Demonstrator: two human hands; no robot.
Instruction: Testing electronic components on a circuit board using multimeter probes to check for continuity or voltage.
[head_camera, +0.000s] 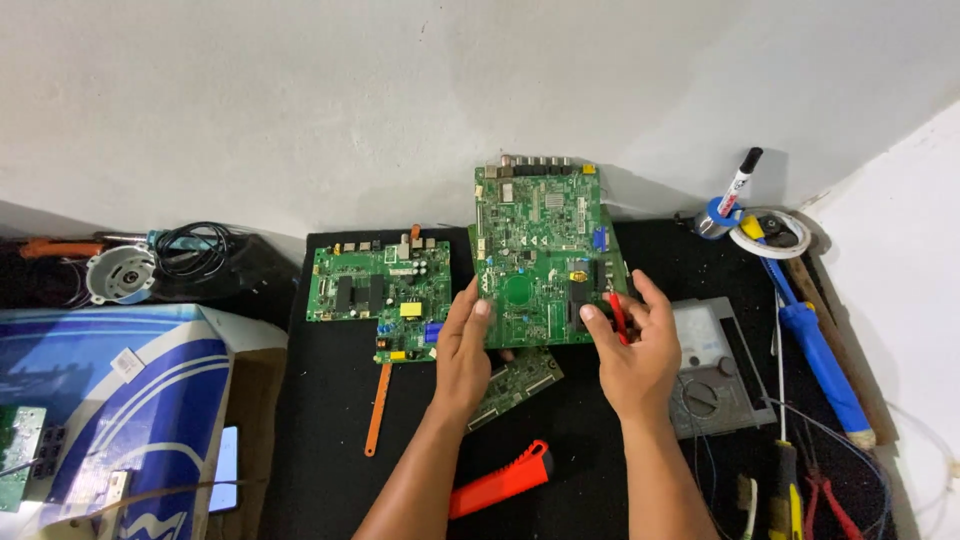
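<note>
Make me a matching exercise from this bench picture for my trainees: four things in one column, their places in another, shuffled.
Things:
1. large green circuit board
2. red utility knife
3. blue-handled soldering iron
4. grey multimeter

Places:
A. along the right edge of the mat
B. held between left hand and right hand
C. near edge of the mat, between the forearms
D. just right of the right hand

Pairs: 1-B, 2-C, 3-A, 4-D

left hand + right hand hold green circuit board | black mat
</note>
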